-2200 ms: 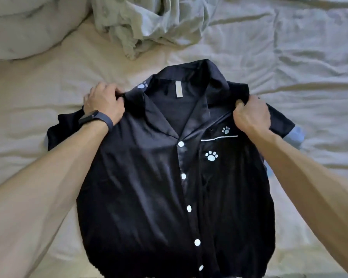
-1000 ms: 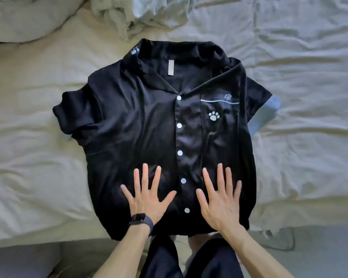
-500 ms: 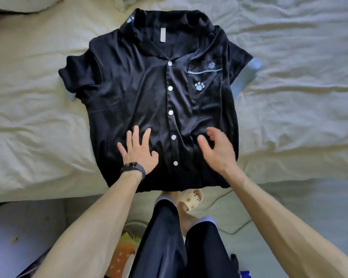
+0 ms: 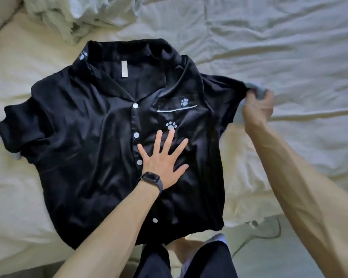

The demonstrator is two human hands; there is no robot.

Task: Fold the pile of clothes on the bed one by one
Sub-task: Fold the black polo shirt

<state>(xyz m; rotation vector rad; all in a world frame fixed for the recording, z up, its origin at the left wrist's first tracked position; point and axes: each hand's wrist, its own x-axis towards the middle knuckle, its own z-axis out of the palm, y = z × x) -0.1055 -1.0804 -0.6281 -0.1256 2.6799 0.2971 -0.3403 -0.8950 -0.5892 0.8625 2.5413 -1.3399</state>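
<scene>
Shirt (image 4: 84,141) of black satin lies face up and buttoned on the bed (image 4: 289,57), its long axis running away from the person: collar at the far end and tipped a little to the left, hem at the near edge of the mattress. A pale neck label (image 4: 124,70) sits inside the collar (any writing on it is too small to read), and white paw prints mark the collar and the chest pocket (image 4: 177,109). The left hand (image 4: 163,161), a dark watch (image 4: 150,178) on its wrist, presses flat with fingers spread just below that pocket. The right hand (image 4: 258,109), blurred, has its fingers curled round the pale blue cuff (image 4: 255,89) of the sleeve on that side. A heap of pale clothes (image 4: 78,15) lies beyond the collar.
</scene>
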